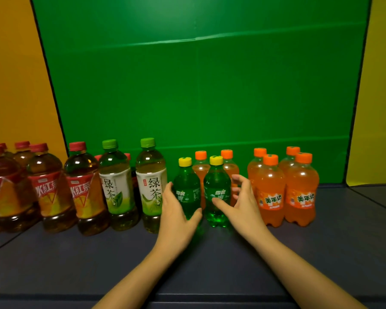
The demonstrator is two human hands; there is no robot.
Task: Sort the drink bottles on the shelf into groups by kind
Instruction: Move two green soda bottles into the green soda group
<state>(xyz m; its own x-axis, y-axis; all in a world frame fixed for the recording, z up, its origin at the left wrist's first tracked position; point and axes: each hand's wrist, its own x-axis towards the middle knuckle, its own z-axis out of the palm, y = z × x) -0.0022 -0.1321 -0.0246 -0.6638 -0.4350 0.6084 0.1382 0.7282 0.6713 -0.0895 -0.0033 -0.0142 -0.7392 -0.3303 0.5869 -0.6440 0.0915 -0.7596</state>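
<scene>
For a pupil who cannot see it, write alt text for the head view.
Both hands, left and right, close around two green soda bottles on a dark shelf. Red-capped tea bottles and green tea bottles stand left, orange soda bottles right.

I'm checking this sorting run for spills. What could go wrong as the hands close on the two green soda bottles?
The right hand reaches past the right green soda bottle and may topple the orange soda bottles close behind. The left hand could nudge the neighbouring green tea bottle.
</scene>
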